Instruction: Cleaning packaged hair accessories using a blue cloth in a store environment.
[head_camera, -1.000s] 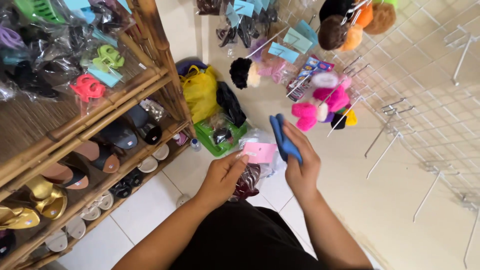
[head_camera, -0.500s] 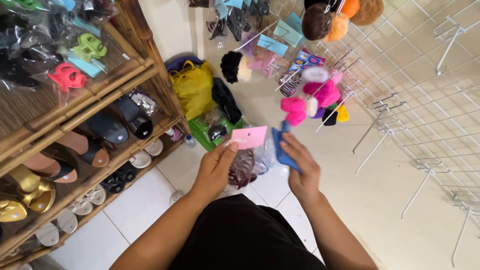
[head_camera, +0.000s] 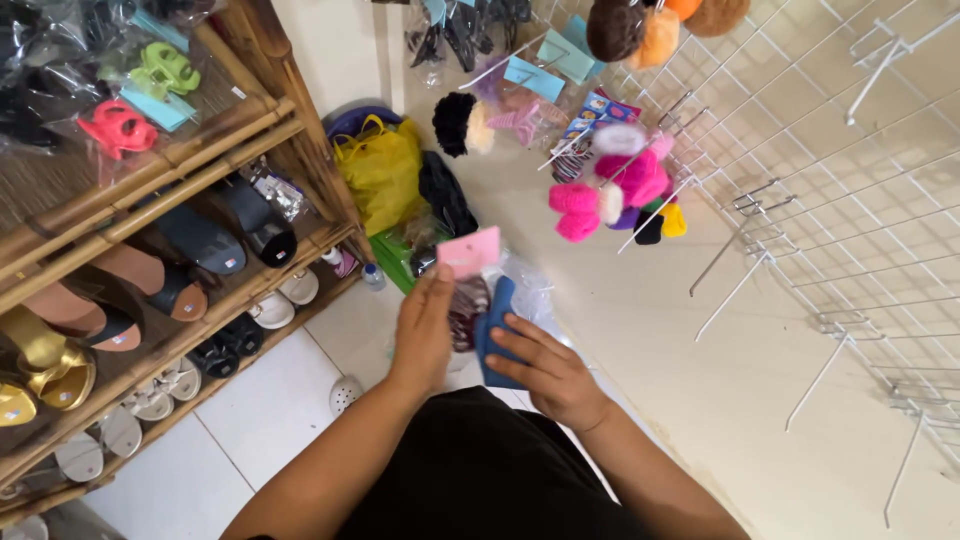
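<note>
- Left hand (head_camera: 425, 330) of mine pinches a clear packet with a pink card header (head_camera: 469, 251), held upright in front of me.
- Right hand (head_camera: 545, 368) grips a blue packet (head_camera: 496, 330), fingers spread over its face, touching the clear packet's side.
- I see a yellow bag (head_camera: 383, 175) on the floor beyond, beside the wooden shoe rack (head_camera: 250, 130).
- Fluffy pompoms (head_camera: 610, 190) hang on the white wire grid (head_camera: 840, 180) to my right.

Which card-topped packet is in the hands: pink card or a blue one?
The pink-card packet, pinched by the left hand. The blue-card packets hang on the wire grid.
</note>
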